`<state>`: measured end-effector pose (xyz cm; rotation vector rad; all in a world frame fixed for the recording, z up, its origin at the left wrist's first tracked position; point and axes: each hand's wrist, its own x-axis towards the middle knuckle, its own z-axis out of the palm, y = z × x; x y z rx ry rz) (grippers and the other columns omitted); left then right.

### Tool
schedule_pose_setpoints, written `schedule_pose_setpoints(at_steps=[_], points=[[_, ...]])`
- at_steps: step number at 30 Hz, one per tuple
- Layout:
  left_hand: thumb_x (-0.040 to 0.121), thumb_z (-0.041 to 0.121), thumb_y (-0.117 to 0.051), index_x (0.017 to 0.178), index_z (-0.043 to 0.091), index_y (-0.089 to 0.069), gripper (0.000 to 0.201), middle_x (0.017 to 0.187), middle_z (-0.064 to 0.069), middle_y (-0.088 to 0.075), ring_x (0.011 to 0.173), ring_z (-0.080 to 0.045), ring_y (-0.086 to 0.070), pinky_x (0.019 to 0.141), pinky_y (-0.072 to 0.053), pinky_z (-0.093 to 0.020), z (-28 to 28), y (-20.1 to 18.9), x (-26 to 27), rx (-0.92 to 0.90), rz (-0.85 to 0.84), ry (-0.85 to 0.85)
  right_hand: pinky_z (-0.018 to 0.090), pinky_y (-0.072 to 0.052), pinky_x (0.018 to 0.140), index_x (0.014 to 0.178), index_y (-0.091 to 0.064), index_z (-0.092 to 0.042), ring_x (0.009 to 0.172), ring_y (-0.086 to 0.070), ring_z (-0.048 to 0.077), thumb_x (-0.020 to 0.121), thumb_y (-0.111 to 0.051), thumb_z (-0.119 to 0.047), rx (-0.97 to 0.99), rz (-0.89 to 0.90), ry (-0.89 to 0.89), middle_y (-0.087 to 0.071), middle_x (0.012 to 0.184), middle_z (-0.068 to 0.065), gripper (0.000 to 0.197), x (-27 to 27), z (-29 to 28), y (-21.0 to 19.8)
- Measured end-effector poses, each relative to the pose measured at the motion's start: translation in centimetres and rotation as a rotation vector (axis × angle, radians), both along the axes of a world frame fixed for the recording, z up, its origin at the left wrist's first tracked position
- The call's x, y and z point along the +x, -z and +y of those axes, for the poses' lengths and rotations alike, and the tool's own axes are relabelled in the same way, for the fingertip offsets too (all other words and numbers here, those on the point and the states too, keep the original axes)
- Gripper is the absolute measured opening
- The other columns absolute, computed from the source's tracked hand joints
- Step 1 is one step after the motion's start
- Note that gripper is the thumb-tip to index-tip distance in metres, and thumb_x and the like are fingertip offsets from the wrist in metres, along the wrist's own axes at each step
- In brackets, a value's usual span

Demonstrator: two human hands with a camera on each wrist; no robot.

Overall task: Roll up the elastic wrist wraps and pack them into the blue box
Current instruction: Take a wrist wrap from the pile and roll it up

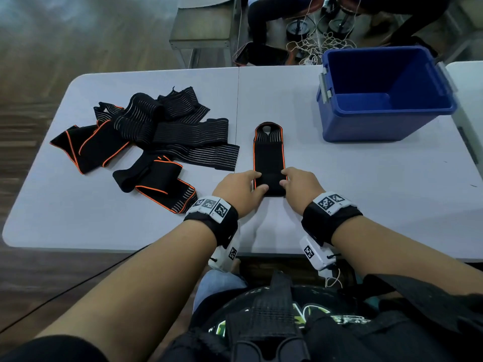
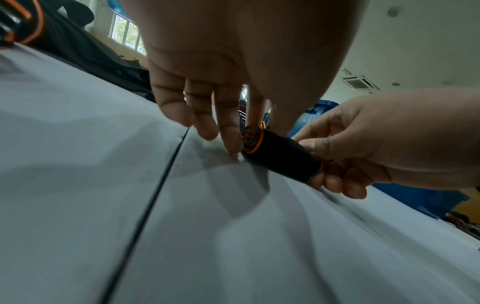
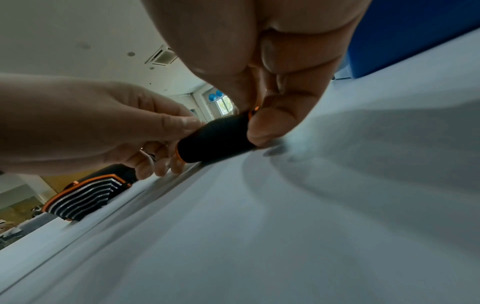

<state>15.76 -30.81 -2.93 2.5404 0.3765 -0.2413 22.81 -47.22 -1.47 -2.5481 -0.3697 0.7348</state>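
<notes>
A black wrist wrap (image 1: 268,152) with orange edging lies lengthwise on the table, its near end wound into a tight roll (image 2: 280,156) (image 3: 215,139). My left hand (image 1: 245,186) pinches the roll's left end between thumb and fingers. My right hand (image 1: 292,184) pinches its right end the same way. The wrap's far end, with a thumb loop, still lies flat. The blue box (image 1: 386,100) stands open and empty at the far right of the table.
A loose heap of several more black and orange wraps (image 1: 156,134) covers the table's left half. The grey table (image 1: 366,192) has a seam down its middle. Beyond its far edge are a stool (image 1: 203,30) and tangled cables (image 1: 318,43).
</notes>
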Motion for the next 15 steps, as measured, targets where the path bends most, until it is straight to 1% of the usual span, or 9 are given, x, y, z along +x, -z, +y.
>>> schedule_pose_setpoints(at_steps=[2,3,4,5,7,8,9,12,15], points=[[0.074,0.058,-0.074,0.137,0.035,-0.054,0.07,0.089,0.008,-0.068,0.094,-0.016,-0.065,0.084,-0.056,-0.035,0.5,0.1,0.2,0.019,0.055,0.057,0.033,-0.041,0.104,0.145,-0.046,-0.011,0.127,-0.052,0.031,0.104,-0.043,-0.019,-0.022,0.004,-0.026,-0.056,0.138,0.017,0.042,-0.1,-0.1,-0.1],[0.069,0.056,-0.077,0.138,0.037,-0.052,0.076,0.092,0.008,-0.068,0.095,-0.017,-0.065,0.085,-0.056,-0.037,0.7,0.2,0.3,0.038,0.076,0.076,0.034,-0.039,0.106,0.144,-0.046,-0.01,0.129,-0.051,0.031,0.105,-0.042,-0.022,-0.017,-0.003,-0.037,-0.056,0.139,0.016,0.042,-0.2,-0.2,-0.1],[0.068,0.051,-0.08,0.139,0.039,-0.05,0.077,0.094,0.007,-0.068,0.096,-0.017,-0.065,0.087,-0.057,-0.039,0.9,0.5,0.5,0.055,0.085,0.085,0.035,-0.04,0.105,0.142,-0.048,-0.008,0.127,-0.052,0.032,0.104,-0.042,-0.027,-0.007,-0.003,-0.05,-0.058,0.136,0.016,0.043,-0.3,-0.3,-0.2],[0.069,0.047,-0.081,0.139,0.04,-0.05,0.077,0.096,0.007,-0.069,0.098,-0.019,-0.065,0.088,-0.056,-0.041,1.0,0.6,0.7,0.066,0.084,0.085,0.037,-0.043,0.101,0.138,-0.051,-0.008,0.121,-0.055,0.032,0.103,-0.044,-0.033,0.008,-0.004,-0.071,-0.062,0.129,0.015,0.044,-0.4,-0.5,-0.2],[0.071,0.04,-0.081,0.139,0.041,-0.05,0.074,0.097,0.006,-0.069,0.1,-0.02,-0.065,0.09,-0.056,-0.042,1.1,1.0,0.9,0.055,0.077,0.069,0.039,-0.05,0.088,0.127,-0.054,-0.014,0.102,-0.062,0.03,0.095,-0.054,-0.044,0.016,0.004,-0.136,-0.067,0.109,0.009,0.045,-0.6,-0.8,0.0],[0.072,0.037,-0.081,0.138,0.041,-0.051,0.073,0.094,0.007,-0.069,0.099,-0.02,-0.065,0.09,-0.056,-0.042,1.1,1.3,1.0,0.033,0.08,0.061,0.04,-0.052,0.083,0.122,-0.053,-0.017,0.095,-0.063,0.028,0.089,-0.061,-0.046,0.004,0.006,-0.166,-0.065,0.103,0.006,0.046,-0.7,-0.9,0.1],[0.072,0.036,-0.081,0.137,0.041,-0.052,0.072,0.09,0.008,-0.068,0.097,-0.02,-0.066,0.089,-0.056,-0.042,1.1,1.5,1.0,0.01,0.09,0.051,0.04,-0.052,0.081,0.121,-0.052,-0.018,0.092,-0.063,0.027,0.085,-0.066,-0.044,-0.015,0.0,-0.188,-0.064,0.101,0.005,0.047,-0.7,-1.1,0.3],[0.072,0.035,-0.083,0.129,0.042,-0.059,0.062,0.092,0.006,-0.066,0.095,-0.02,-0.066,0.089,-0.056,-0.041,1.3,2.2,1.3,-0.038,0.079,0.011,0.041,-0.051,0.086,0.129,-0.049,-0.018,0.096,-0.061,0.029,0.087,-0.067,-0.032,-0.045,-0.026,-0.203,-0.062,0.109,0.008,0.048,-0.4,-1.4,0.6],[0.078,0.034,-0.08,0.12,0.043,-0.066,0.045,0.086,0.009,-0.061,0.091,-0.02,-0.065,0.088,-0.055,-0.039,1.5,2.6,1.3,-0.105,0.048,-0.055,0.038,-0.049,0.088,0.132,-0.052,-0.021,0.098,-0.061,0.026,0.09,-0.065,-0.031,0.051,-0.01,-0.15,-0.065,0.108,0.005,0.045,-0.3,-1.9,0.8]])
